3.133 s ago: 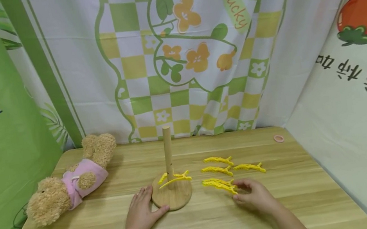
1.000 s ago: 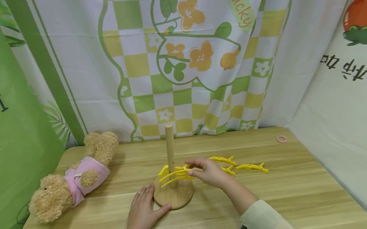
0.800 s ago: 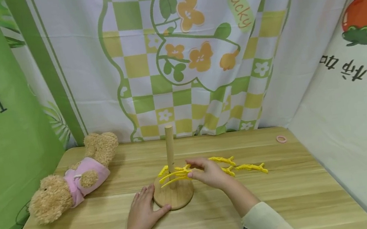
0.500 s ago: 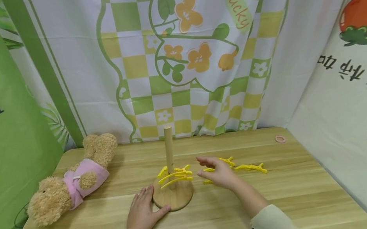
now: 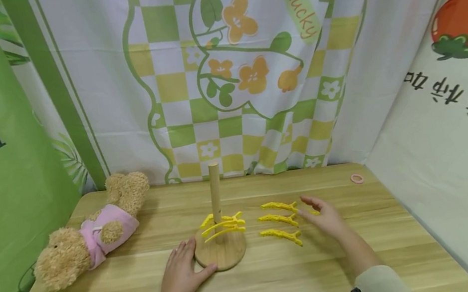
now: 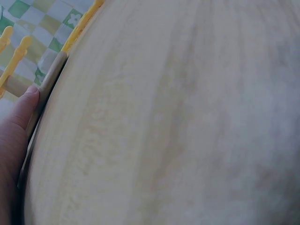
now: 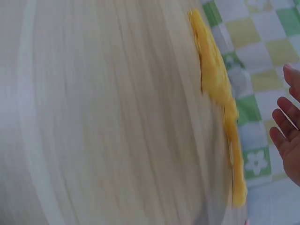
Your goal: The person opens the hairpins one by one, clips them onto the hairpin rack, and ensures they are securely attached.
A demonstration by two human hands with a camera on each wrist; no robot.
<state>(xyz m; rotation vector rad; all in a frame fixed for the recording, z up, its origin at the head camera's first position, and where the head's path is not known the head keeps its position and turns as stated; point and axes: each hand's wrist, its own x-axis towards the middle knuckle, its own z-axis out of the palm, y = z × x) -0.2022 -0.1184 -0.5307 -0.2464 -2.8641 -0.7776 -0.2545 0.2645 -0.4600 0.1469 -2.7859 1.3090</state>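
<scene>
The left hand [image 5: 181, 275] lies flat on the table [image 5: 254, 284] with its fingers straight, the thumb and fingertips touching the near-left rim of the round base of the wooden stand [image 5: 220, 249]. In the left wrist view the thumb [image 6: 21, 112] presses against the edge of that base. The stand is upright, about midway between the table's left and right edges, and its peg rises from the middle of the base.

Several yellow clips [image 5: 223, 224] are already clamped low on the peg, just above the base; they overlap, so an exact count is hard, though at least three seem to be there.

The right hand [image 5: 326, 218] hovers to the right of the stand, fingers spread apart and relaxed, holding nothing. It is over a loose yellow clip [image 5: 314, 212] that it mostly hides; only a small yellow bit shows by the fingers. The right wrist view shows a blurred yellow clip [image 7: 218, 98] lying on the wood just beside the open fingers [image 7: 283, 136].

Three more loose clips lie between the stand and the right hand: a far clip [image 5: 279, 206], a middle clip [image 5: 278, 219] and a near clip [image 5: 281, 236].

Judging by this, the work is somewhat under halfway: some clips are on the peg, four appear left on the table.

A teddy bear [image 5: 88, 236] lies near the left edge, and a small pink ring [image 5: 357, 178] sits near the far right corner.
</scene>
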